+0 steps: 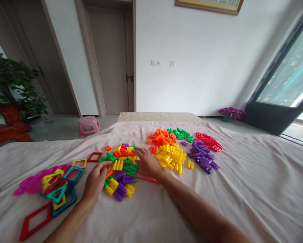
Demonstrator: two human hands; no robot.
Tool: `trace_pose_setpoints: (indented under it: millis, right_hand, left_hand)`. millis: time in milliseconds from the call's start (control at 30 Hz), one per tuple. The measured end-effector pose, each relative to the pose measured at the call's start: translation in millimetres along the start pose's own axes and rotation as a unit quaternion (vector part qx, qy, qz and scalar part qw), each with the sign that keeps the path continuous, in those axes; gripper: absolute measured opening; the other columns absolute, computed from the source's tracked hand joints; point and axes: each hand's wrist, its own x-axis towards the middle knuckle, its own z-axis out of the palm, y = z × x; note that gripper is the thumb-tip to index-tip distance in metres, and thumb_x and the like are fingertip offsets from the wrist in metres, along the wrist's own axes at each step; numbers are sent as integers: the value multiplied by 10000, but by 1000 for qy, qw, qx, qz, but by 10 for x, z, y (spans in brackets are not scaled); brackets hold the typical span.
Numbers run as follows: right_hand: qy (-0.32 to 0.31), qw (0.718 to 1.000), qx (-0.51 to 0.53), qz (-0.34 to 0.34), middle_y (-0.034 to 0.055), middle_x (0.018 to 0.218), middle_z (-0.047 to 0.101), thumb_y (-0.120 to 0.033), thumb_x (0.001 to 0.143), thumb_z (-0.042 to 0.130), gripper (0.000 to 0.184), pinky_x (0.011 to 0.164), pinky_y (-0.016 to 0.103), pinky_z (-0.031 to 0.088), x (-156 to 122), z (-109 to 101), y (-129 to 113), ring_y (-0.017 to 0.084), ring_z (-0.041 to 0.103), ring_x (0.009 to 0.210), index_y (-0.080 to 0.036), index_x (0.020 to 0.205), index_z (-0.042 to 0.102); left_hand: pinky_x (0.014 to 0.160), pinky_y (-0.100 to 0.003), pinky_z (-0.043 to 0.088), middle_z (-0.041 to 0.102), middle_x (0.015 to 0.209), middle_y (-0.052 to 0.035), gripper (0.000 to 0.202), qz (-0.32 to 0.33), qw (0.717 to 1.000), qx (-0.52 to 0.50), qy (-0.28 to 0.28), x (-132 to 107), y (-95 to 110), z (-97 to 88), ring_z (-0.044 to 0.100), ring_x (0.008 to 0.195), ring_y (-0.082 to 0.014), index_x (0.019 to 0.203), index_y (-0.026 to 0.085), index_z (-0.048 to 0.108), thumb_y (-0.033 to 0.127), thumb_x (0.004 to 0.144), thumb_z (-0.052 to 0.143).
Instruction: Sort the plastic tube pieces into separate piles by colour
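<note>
A mixed pile of plastic building pieces (pixel 130 166) in yellow, green, purple and orange lies between my two hands. At its left edge is my left hand (pixel 98 176), fingers curled in and tips close to a row of yellow pieces (pixel 118 165); anything inside its fingers is hidden. My right hand (pixel 148 162) reaches over the pile's right side, fingers stretched and apart, with the fingertips by orange and yellow pieces. Beyond it, sorted heaps stand by colour: orange (pixel 163 137), yellow (pixel 172 155), green (pixel 180 133), purple (pixel 202 156) and red (pixel 208 141).
Flat coloured frame shapes (pixel 74 173) and a magenta plastic piece (pixel 31 182) lie left of my left hand. Thin red strips (pixel 147 178) rest under my right wrist. The tablecloth (pixel 242 189) is wrinkled. A pink stool (pixel 89 125) stands beyond the table.
</note>
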Motion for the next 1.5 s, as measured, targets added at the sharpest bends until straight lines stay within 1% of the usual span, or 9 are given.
trace_pose_setpoints:
  millis: [133, 267, 400, 633, 767, 967, 1133, 1400, 1500]
  right_hand:
    - [-22, 999, -42, 19, 147, 1470, 452, -215, 924, 519, 515, 1085, 438, 380, 74, 85, 41, 272, 412, 1336, -173, 1432, 443]
    - [-31, 998, -33, 31, 116, 1284, 587, -238, 912, 555, 361, 1010, 368, 424, 115, 138, 138, 232, 514, 1196, -193, 1270, 574]
    - [2, 997, -36, 71, 88, 1084, 636, -265, 853, 624, 264, 921, 347, 452, 92, 124, 138, 225, 564, 1055, -193, 1107, 614]
    - [97, 989, 81, 74, 75, 1081, 626, -175, 780, 638, 363, 846, 344, 506, 42, 130, 149, 204, 609, 959, -197, 1129, 538]
    - [93, 980, 177, 20, 48, 1049, 629, -172, 780, 657, 397, 797, 315, 526, -2, 55, -24, 169, 625, 892, -211, 1152, 526]
    - [1, 972, 223, -71, 47, 1098, 626, -137, 795, 642, 416, 800, 287, 528, -77, 17, -337, 153, 634, 895, -230, 1188, 540]
    - [-24, 971, 207, -118, 79, 1213, 601, -121, 819, 614, 437, 893, 312, 514, -74, 26, -348, 181, 610, 1029, -219, 1237, 538]
    - [43, 973, 215, -72, 77, 1158, 611, -131, 806, 644, 427, 781, 290, 543, -72, -73, -161, 147, 620, 873, -220, 1220, 591]
    - [45, 975, 210, -65, 77, 1147, 623, -105, 806, 616, 342, 782, 294, 542, -67, -27, -135, 161, 618, 913, -219, 1126, 656]
  left_hand:
    - [921, -367, 477, 705, 1131, -61, 357, 1, 1000, 6, 4, 1, -1, 3, 643, 1045, -240, 1076, 219, 661, 391, 833, 463]
    - [942, -371, 469, 696, 1148, -63, 354, -3, 1000, 4, 0, 4, 14, 13, 634, 1066, -238, 1084, 218, 649, 386, 840, 455]
    - [937, -369, 476, 694, 1146, -68, 353, -8, 1000, -5, -2, 3, 29, 19, 636, 1058, -237, 1083, 211, 646, 392, 841, 462]
    - [953, -367, 481, 685, 1156, -80, 367, -6, 999, -36, 32, -45, 117, 5, 632, 1083, -243, 1100, 197, 637, 432, 847, 514]
    - [976, -355, 476, 671, 1216, -83, 480, 19, 996, -66, 52, -108, 248, 4, 612, 1134, -255, 1164, 202, 631, 543, 836, 550]
    - [948, -346, 506, 683, 1206, -114, 579, 9, 985, -164, -52, -146, 352, 13, 646, 1093, -248, 1256, 149, 595, 555, 845, 563]
    - [830, -335, 553, 728, 1065, -116, 607, -25, 977, -200, -75, -135, 303, 54, 694, 960, -242, 1222, 120, 602, 519, 772, 682]
    - [776, -323, 568, 731, 1031, -95, 573, -61, 965, -256, 18, -92, 338, 21, 706, 907, -233, 1128, 137, 599, 553, 745, 690]
    - [801, -333, 564, 723, 1057, -97, 560, -53, 968, -245, 15, -96, 330, 30, 704, 917, -235, 1128, 147, 582, 539, 744, 693]
